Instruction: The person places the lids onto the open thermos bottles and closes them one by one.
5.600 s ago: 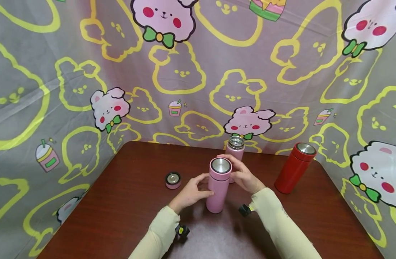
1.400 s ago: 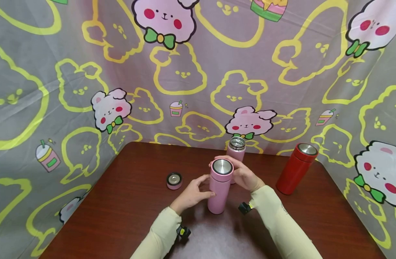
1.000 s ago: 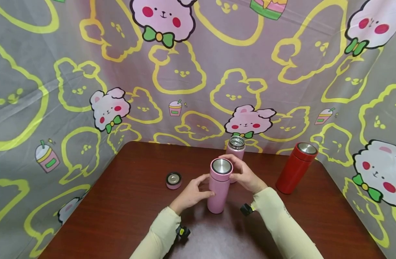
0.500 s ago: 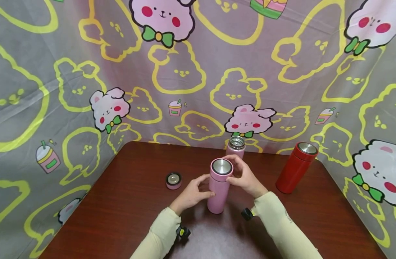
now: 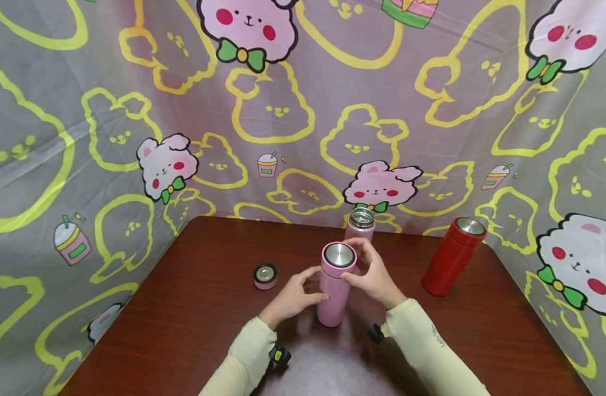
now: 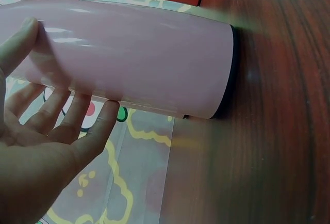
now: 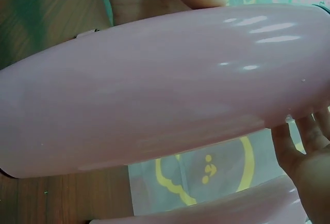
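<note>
A pink thermos (image 5: 334, 300) with a steel-topped lid (image 5: 339, 255) stands upright on the table between both hands. My left hand (image 5: 294, 297) holds its body from the left, thumb on the near side; in the left wrist view its fingers (image 6: 93, 133) touch the far side of the pink wall (image 6: 149, 59). My right hand (image 5: 377, 276) grips the top from the right, thumb at the seam below the lid and fingers behind. In the right wrist view, the thermos (image 7: 154, 100) hides part of that hand (image 7: 312, 167).
Just behind stands a second pink thermos (image 5: 360, 233), uncapped, its steel mouth showing. A loose pink lid (image 5: 265, 276) lies inner side up to the left. On the right stands a closed red thermos (image 5: 446, 264). A patterned cloth (image 5: 283, 132) hangs behind the brown table (image 5: 194, 308).
My right thumb has come round from the lid's right side to its near side, and the right fingers have drawn back rightward. The left hand and thermos keep their place.
</note>
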Available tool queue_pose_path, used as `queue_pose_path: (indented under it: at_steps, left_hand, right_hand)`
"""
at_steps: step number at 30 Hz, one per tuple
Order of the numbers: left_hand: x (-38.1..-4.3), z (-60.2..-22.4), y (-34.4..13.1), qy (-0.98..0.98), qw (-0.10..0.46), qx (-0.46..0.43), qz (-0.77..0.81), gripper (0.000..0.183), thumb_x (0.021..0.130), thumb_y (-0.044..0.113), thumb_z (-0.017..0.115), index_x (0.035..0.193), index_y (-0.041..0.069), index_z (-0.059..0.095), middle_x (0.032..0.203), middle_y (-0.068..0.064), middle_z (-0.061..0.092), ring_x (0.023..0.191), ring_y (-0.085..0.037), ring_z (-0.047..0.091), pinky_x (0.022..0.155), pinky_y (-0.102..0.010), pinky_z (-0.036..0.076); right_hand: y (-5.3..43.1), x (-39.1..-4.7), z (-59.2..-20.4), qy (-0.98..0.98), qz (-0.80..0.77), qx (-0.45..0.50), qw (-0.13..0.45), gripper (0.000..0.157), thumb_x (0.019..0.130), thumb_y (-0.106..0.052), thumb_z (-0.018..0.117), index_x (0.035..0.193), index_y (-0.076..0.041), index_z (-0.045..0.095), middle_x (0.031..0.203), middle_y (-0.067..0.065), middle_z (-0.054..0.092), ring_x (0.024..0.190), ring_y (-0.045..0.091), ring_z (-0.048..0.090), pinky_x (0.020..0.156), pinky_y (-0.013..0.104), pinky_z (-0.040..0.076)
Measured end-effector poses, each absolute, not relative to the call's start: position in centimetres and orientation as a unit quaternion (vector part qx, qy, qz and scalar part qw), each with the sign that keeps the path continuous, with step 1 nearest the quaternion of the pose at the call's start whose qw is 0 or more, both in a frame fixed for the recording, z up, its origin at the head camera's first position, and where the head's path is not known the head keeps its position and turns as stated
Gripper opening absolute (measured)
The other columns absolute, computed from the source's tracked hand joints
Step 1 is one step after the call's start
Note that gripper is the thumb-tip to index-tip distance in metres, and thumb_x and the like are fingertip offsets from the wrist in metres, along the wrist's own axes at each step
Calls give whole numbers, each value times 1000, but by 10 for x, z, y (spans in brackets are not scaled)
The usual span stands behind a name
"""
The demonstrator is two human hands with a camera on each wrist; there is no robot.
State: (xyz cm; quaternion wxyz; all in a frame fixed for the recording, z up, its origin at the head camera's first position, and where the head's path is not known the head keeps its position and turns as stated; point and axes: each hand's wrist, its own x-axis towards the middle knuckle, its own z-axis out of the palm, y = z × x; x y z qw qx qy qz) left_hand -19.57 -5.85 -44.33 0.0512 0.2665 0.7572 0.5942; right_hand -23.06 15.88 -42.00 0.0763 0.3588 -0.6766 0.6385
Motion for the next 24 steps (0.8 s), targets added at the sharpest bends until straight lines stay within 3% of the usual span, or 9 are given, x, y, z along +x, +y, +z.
queue_pose_path:
  at_steps: [4, 8, 12, 16, 24]
  left_hand:
    - [-196, -443, -58, 761, 51, 269, 588, 58, 85, 5, 69, 137, -1, 44, 129, -15, 55, 115, -28, 55, 93, -42, 45]
    - [-197, -443, -58, 759, 54, 272, 589, 57, 85, 6, 69, 136, 0, 45, 128, -15, 55, 116, -29, 54, 93, -43, 45]
    - [-198, -444, -59, 749, 57, 276, 599, 56, 84, 5, 70, 134, -1, 46, 128, -18, 55, 117, -34, 52, 96, -49, 42]
    - [-199, -444, -60, 740, 60, 281, 609, 56, 83, 2, 71, 133, -3, 47, 128, -21, 54, 118, -38, 50, 97, -54, 39]
    - [-207, -454, -61, 740, 73, 289, 603, 55, 85, 3, 68, 135, -2, 44, 130, -18, 53, 120, -36, 49, 98, -47, 40]
  right_hand:
    - [159, -230, -419, -677, 645, 348, 64, 61, 74, -1, 76, 125, 4, 43, 113, 7, 58, 103, 17, 56, 88, 28, 45]
    - [163, -235, -418, -652, 667, 361, -10, 63, 79, -12, 75, 129, 2, 39, 118, 6, 56, 107, 18, 54, 87, 31, 46]
    - [166, -242, -415, -572, 696, 417, -119, 58, 86, -9, 55, 139, -1, 31, 130, 9, 48, 116, 22, 50, 91, 39, 46]
    - [166, -250, -413, -487, 714, 458, -206, 65, 80, 3, 32, 145, -1, 28, 140, 12, 42, 124, 27, 45, 95, 44, 43]
    - [162, -259, -412, -435, 705, 500, -252, 66, 78, 5, 29, 144, 2, 31, 142, 15, 44, 131, 30, 40, 103, 47, 34]
